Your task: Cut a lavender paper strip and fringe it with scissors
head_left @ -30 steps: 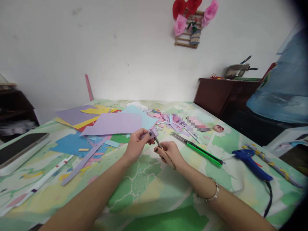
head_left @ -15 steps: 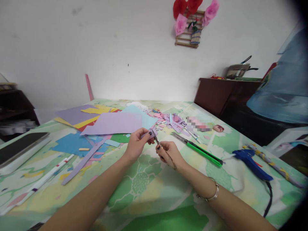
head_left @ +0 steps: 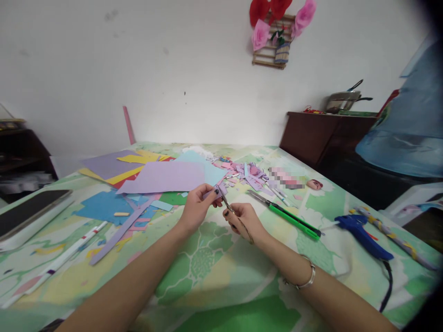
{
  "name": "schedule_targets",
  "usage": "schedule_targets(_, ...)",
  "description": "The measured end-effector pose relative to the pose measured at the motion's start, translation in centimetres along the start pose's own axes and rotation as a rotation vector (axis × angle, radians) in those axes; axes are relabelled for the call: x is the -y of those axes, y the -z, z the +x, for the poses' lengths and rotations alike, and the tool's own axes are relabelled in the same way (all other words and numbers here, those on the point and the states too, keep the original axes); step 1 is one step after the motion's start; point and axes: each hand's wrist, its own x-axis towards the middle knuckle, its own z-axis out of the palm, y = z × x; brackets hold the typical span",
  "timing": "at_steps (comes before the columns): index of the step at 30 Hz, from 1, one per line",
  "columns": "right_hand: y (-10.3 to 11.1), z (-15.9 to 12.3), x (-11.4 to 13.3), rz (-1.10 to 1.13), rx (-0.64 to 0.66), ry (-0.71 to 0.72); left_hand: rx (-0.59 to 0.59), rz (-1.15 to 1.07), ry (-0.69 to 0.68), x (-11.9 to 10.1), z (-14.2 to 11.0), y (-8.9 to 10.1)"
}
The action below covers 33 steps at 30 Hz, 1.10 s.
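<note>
My left hand (head_left: pixel 200 203) pinches a small piece of purple paper (head_left: pixel 221 189) between thumb and fingers, above the middle of the table. Metal scissors (head_left: pixel 226 202) are gripped in my right hand (head_left: pixel 245 222), with their blades at the paper's right side. The fingers partly cover both the paper and the scissor handles. Just behind my hands lies a large lilac sheet (head_left: pixel 166 176) on top of a light blue sheet (head_left: pixel 214 174). A heap of purple and pink paper scraps (head_left: pixel 251 173) spreads beyond my right hand.
A green utility knife (head_left: pixel 294 220) with its blade out lies right of my hands, and a blue glue gun (head_left: pixel 363 236) with a black cord farther right. At left are a phone (head_left: pixel 32 214), a purple strip (head_left: pixel 121 235) and a white stick (head_left: pixel 65 260). A wall stands behind.
Almost nothing differs. Both hands stay in the same place with the paper and scissors; the whole view has shifted very slightly.
</note>
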Motion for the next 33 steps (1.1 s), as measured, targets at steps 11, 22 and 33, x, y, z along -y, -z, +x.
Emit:
schedule_targets(11,0.07,0.01,0.39,-0.027,-0.027,-0.021,0.002,0.008,0.004,-0.18,-0.07,-0.04)
schedule_targets(22,0.14,0.06,0.31,-0.002,-0.023,-0.038,0.008,-0.037,0.006,-0.02,-0.04,-0.12)
schedule_targets(33,0.1,-0.25,0.03,0.143,0.046,0.03,0.015,-0.041,-0.003,-0.07,-0.1,-0.14)
